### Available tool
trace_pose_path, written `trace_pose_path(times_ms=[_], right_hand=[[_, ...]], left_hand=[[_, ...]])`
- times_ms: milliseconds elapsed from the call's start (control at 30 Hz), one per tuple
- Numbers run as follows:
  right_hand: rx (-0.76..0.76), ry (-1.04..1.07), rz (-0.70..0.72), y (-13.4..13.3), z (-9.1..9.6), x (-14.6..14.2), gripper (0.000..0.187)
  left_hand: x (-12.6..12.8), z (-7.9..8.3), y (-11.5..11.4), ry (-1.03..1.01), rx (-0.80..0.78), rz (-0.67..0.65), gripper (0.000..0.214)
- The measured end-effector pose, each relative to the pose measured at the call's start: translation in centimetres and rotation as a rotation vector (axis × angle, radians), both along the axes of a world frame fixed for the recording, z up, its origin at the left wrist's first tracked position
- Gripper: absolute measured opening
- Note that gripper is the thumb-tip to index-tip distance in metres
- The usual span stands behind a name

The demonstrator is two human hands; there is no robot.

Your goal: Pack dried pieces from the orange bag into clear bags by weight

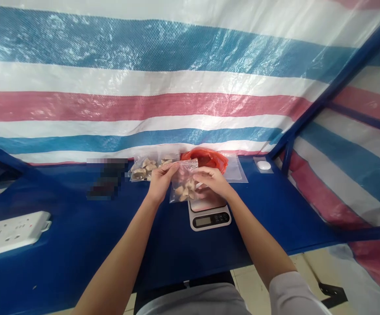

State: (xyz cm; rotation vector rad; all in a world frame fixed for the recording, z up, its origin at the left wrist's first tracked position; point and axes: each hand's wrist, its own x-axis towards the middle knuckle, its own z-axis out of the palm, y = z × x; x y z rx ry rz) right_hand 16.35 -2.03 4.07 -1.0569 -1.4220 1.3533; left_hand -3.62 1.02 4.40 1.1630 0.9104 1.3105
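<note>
In the head view, a clear zip-top bag of dumplings is held upright by its top edge, pinched by the nearly closed left hand and grasped near the right side by the curled right hand, apparently so that the contents are gathered low in the bag. The bag is positioned at the rear of a digital kitchen scale; contact with the pan cannot be determined. A second bag of dumplings and a red plastic bag are placed within reach on the blue table.
</note>
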Motion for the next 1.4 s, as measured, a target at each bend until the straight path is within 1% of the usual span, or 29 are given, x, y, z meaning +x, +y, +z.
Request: trace_pose_path(times_ms=[67, 133, 200, 233, 300, 367, 400, 467, 533, 567, 600, 667, 733, 767, 833, 933, 1033, 1100, 1133, 1267, 1333, 1400], right_hand=[[0.016, -0.038, 0.014, 0.5, 0.3, -1.1, 0.037], [0.043, -0.06, -0.009, 1.2, 0.6, -2.3, 0.035], [0.083, -0.063, -0.027, 2.2, 1.0, -3.6, 0.032], [0.088, -0.061, -0.012, 2.8, 1.2, -4.2, 0.03], [0.11, -0.088, 0.005, 4.0, 1.8, -5.5, 0.028], [0.169, -0.12, -0.01, 5.3, 2.4, -6.7, 0.024], [0.194, -0.144, -0.037, 6.0, 2.7, -7.3, 0.022], [0.18, -0.176, -0.06, 7.4, 3.1, -8.5, 0.02], [0.14, -0.171, -0.035, 8.7, 3.4, -9.6, 0.019], [0.13, -0.171, -0.025, 9.3, 3.5, -10.0, 0.019], [0.139, -0.181, -0.02, 9.8, 3.6, -10.5, 0.02], [0.185, -0.226, -0.008, 10.7, 3.7, -11.3, 0.022], [0.202, -0.251, 0.01, 11.3, 3.7, -12.0, 0.022], [0.185, -0.239, 0.023, 11.5, 3.6, -12.4, 0.022], [0.105, -0.176, 0.055, 11.9, 3.3, -13.1, 0.023], [-0.015, -0.1, 0.069, 12.1, 2.8, -14.0, 0.025], [-0.028, -0.147, 0.05, 12.1, 2.6, -14.1, 0.021], [0.034, -0.241, 0.037, 11.9, 2.8, -13.6, 0.016], [0.09, -0.305, 0.029, 11.6, 3.0, -13.3, 0.014], [0.397, -0.648, -0.01, 9.8, 4.0, -11.4, 0.013], [0.44, -0.808, -0.001, 8.5, 4.2, -10.6, 0.018], [0.502, -0.931, 0.014, 7.2, 3.8, -10.0, 0.023]], left_hand=[[-1.0, 0.8, 0.4, -0.02, -0.018, 0.025, 0.039], [-2.1, 1.4, 1.0, 0.005, -0.03, 0.061, 0.042], [-3.4, 1.9, 1.8, 0.05, -0.028, 0.119, 0.045], [-4.2, 2.1, 2.2, 0.082, -0.017, 0.159, 0.047], [-6.0, 2.2, 3.0, 0.193, 0.019, 0.223, 0.049], [-7.9, 2.2, 3.6, 0.366, 0.069, 0.316, 0.051], [-8.9, 2.1, 3.7, 0.463, 0.11, 0.372, 0.05], [-10.4, 1.9, 3.6, 0.644, 0.241, 0.485, 0.046], [-11.4, 1.7, 3.3, 0.81, 0.433, 0.541, 0.04], [-11.7, 1.6, 3.1, 0.886, 0.535, 0.545, 0.037], [-12.0, 1.5, 2.9, 0.957, 0.633, 0.527, 0.036], [-12.3, 1.2, 2.8, 1.082, 0.8, 0.429, 0.035], [-12.6, 0.9, 2.9, 1.178, 0.907, 0.289, 0.037], [-12.8, 0.7, 3.1, 1.216, 0.936, 0.23, 0.038], [-13.3, 0.3, 3.3, 1.273, 0.949, 0.149, 0.044], [-14.0, -0.4, 3.6, 1.329, 0.923, 0.093, 0.055], [-14.6, -1.1, 3.7, 1.367, 0.908, 0.055, 0.062], [-14.7, -1.5, 3.9, 1.383, 0.905, 0.027, 0.061], [-14.8, -1.6, 4.0, 1.386, 0.903, 0.016, 0.059], [-14.9, -1.7, 4.7, 1.358, 0.889, -0.02, 0.053], [-15.0, -1.6, 5.0, 1.332, 0.888, -0.052, 0.051], [-15.1, -1.5, 5.4, 1.316, 0.888, -0.081, 0.05]])
